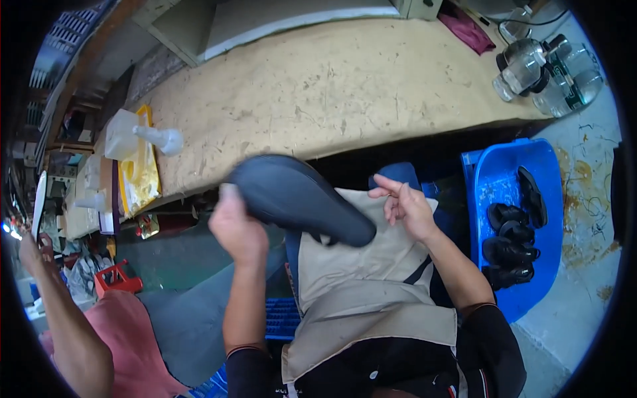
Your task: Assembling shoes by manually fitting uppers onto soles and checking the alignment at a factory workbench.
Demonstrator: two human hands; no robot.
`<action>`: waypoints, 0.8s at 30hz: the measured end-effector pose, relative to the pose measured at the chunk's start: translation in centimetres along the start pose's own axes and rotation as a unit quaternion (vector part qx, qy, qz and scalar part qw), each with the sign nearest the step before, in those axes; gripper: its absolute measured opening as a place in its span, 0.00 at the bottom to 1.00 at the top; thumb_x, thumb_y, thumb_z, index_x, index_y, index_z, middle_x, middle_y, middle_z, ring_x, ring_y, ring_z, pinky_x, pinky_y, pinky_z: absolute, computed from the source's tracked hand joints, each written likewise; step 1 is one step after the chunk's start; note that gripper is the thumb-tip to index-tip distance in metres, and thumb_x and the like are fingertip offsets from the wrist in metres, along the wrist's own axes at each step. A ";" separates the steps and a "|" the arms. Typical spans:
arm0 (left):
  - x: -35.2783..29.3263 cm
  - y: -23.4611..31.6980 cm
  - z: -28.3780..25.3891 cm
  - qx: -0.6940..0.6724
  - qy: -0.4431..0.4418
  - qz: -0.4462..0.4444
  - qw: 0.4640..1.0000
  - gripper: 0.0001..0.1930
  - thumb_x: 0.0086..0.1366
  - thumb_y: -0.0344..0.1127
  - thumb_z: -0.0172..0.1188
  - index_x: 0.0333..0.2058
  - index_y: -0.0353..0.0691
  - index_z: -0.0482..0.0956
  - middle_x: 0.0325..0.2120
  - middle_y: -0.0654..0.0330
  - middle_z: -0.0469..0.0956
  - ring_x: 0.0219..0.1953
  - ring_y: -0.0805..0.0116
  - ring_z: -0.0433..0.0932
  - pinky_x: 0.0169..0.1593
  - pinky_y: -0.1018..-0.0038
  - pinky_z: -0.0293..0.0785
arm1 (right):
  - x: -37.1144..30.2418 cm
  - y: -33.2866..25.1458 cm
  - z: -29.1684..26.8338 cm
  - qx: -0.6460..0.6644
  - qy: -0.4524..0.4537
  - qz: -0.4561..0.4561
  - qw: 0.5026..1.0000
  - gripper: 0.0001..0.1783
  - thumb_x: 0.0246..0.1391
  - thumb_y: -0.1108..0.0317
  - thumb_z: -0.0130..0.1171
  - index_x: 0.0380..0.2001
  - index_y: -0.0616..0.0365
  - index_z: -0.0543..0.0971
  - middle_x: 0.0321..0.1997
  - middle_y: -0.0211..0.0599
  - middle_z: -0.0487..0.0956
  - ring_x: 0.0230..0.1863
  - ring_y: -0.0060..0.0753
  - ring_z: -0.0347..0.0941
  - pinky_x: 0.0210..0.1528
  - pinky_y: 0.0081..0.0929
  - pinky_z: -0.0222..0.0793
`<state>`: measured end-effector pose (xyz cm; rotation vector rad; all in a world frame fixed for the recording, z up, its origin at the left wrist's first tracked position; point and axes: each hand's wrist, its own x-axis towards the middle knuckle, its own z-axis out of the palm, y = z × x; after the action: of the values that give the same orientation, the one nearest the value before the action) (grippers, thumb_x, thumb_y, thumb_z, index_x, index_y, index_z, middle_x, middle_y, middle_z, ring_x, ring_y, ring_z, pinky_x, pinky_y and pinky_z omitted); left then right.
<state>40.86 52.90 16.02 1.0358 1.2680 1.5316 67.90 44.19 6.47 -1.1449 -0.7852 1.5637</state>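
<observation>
The left grip (pixel 239 229) holds a tapering black item (pixel 295 198).

Passable over the broad middle of the tabletop (pixel 332 86), between the white squeeze bottle (pixel 166 140) at the left and the clear plastic bottles (pixel 524 71) at the far right. Blocked at the back by a pale box-like frame (pixel 174 34). Open only narrowly above the beige apron (pixel 352 268), between the black shoe (pixel 285 192) in the left hand (pixel 240 229) and the fingers (pixel 393 188) of the right hand (pixel 413 213). Hemmed in on the right by the blue tub (pixel 549 259) of black shoes (pixel 509 252), at far left by a co-worker's arm (pixel 74 318).
</observation>
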 end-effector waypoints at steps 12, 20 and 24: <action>-8.4 -10.7 -5.7 -0.083 -0.104 -0.183 0.974 0.24 0.74 0.38 0.47 0.60 0.25 0.67 0.47 0.44 0.80 0.45 0.60 0.82 0.49 0.73 0.78 | 8.2 -2.3 -1.8 0.020 0.046 -0.101 0.994 0.33 0.72 0.47 0.40 0.21 0.62 0.76 0.16 0.30 0.71 0.16 0.22 0.61 0.20 0.21 0.59; -2.0 -6.5 -1.8 0.181 -0.299 -0.182 0.919 0.17 0.69 0.31 0.54 0.51 0.27 0.80 0.38 0.55 0.81 0.31 0.74 0.74 0.38 0.80 0.72 | 7.2 1.9 7.9 -0.160 -0.032 -0.093 0.982 0.32 0.69 0.54 0.48 0.13 0.64 0.69 0.14 0.28 0.62 0.19 0.23 0.54 0.23 0.27 0.56; -2.6 -8.2 -3.0 0.274 -0.290 -0.030 0.916 0.15 0.64 0.27 0.61 0.49 0.28 0.81 0.35 0.57 0.79 0.32 0.75 0.73 0.38 0.79 0.71 | 3.0 5.0 7.3 -0.210 -0.036 -0.107 0.971 0.22 0.67 0.57 0.52 0.25 0.66 0.75 0.23 0.35 0.75 0.26 0.28 0.65 0.32 0.29 0.64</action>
<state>39.59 50.45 7.33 1.6414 1.2896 0.7179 59.15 46.00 3.60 -1.2564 -1.2885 1.2966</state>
